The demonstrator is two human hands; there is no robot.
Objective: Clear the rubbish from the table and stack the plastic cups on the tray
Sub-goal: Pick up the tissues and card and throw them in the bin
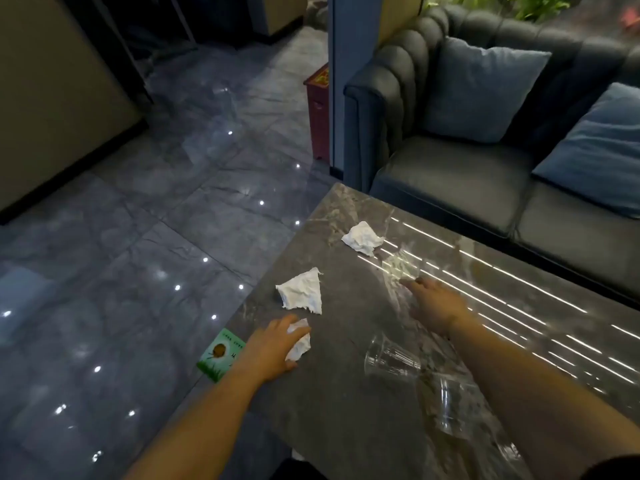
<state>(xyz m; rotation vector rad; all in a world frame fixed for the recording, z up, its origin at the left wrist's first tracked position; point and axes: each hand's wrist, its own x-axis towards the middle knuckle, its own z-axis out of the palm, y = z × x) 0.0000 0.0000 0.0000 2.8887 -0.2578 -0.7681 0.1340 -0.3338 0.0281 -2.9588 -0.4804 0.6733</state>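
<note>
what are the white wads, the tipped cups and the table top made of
White wads: soft tissue paper by their matte, creased, torn edges. Tipped cups: thin clear plastic, see-through with ribbed walls. Table top: polished grey veined stone or a lookalike, mirroring ceiling lights.

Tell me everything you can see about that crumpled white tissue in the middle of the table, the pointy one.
The middle tissue is a white, crumpled paper wad, roughly triangular with a ragged point at its upper right. It lies loose on the grey marble table, near the left edge. Nothing touches it; the left hand, just nearer, closes on a different wad.
</note>
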